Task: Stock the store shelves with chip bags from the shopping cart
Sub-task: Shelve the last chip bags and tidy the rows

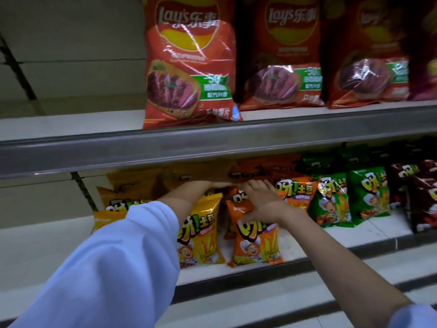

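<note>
left hand: fingertips hidden under upper shelf lip | far-right dark bags: cut by edge, blurred | cart: unseen

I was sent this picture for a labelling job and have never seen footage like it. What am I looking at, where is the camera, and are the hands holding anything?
There is no machine here: a person wears a camera on the head, so this single view looks forward and down along their own arms. Both reach into the lower shelf of a store rack. The right hand rests with spread fingers on an orange snack bag. The left hand reaches to the bags behind, under the shelf edge; whether it grips one is unclear. Beside stands a yellow bag; green bags stand to the right. Above stand large red chip bags.
</note>
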The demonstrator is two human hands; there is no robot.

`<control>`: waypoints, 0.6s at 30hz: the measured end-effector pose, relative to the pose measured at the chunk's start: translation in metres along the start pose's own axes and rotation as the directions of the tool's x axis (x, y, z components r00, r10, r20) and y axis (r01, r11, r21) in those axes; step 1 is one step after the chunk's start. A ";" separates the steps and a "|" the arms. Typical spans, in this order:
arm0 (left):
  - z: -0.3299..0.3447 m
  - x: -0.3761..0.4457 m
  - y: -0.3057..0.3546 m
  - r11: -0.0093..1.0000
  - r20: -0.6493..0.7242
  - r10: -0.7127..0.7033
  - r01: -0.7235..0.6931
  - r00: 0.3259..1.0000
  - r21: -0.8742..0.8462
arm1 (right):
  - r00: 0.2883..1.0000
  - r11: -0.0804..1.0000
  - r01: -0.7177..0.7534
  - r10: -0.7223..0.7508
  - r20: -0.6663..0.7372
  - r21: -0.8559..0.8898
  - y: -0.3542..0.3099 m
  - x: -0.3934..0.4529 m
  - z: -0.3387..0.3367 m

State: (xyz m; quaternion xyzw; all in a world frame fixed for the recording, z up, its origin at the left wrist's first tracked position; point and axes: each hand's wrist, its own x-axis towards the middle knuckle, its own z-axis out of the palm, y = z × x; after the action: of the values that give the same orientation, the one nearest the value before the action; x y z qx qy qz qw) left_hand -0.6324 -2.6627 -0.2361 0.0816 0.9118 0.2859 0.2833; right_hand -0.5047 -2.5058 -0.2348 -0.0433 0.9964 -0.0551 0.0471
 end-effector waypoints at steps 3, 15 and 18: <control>0.025 0.011 0.040 0.982 0.044 0.032 -0.040 0.998 0.184 | 0.997 1.000 -0.017 0.017 0.074 -0.004 0.029 -0.010 -0.002; 0.066 0.093 0.061 0.946 0.136 -0.175 0.129 0.975 0.297 | 0.994 0.993 0.082 -0.088 0.062 0.085 0.052 -0.011 0.023; 0.064 0.027 0.083 0.953 0.077 -0.166 0.139 0.983 0.269 | 0.991 0.991 0.108 -0.114 0.073 0.081 0.054 -0.002 0.025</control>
State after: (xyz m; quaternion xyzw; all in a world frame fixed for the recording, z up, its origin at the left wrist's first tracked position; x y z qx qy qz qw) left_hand -0.6197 -2.5562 -0.2447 0.0619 0.9300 0.1355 0.3361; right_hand -0.5050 -2.4550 -0.2654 -0.0988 0.9871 -0.0942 0.0839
